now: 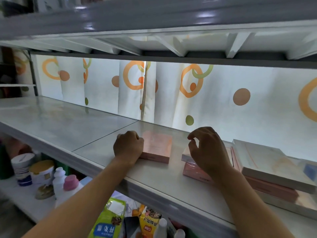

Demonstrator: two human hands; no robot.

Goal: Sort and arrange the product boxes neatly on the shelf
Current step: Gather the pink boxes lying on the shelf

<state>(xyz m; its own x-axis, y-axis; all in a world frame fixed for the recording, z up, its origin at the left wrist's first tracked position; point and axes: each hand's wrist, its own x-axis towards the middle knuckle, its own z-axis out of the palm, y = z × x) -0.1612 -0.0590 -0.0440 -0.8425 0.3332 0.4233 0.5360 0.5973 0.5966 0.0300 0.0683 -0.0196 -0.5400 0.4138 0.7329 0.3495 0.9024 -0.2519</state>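
A flat pink box [158, 146] lies alone on the white shelf [68, 129]. My left hand [128, 146] rests against its left side, fingers curled over the edge. To the right, a white box [186, 156] sits on top of a pink box [193, 171]. My right hand [208, 152] hovers over that small stack with fingers bent and apart, hiding most of it; whether it touches the white box is unclear. Further right stands a taller stack of white and pink boxes [267, 170].
A curtain [171, 90] with orange rings and dots hangs behind the shelf. Another shelf board [154, 16] runs close overhead. On the lower shelf stand tins [42, 170], bottles [59, 179] and snack bags [109, 219].
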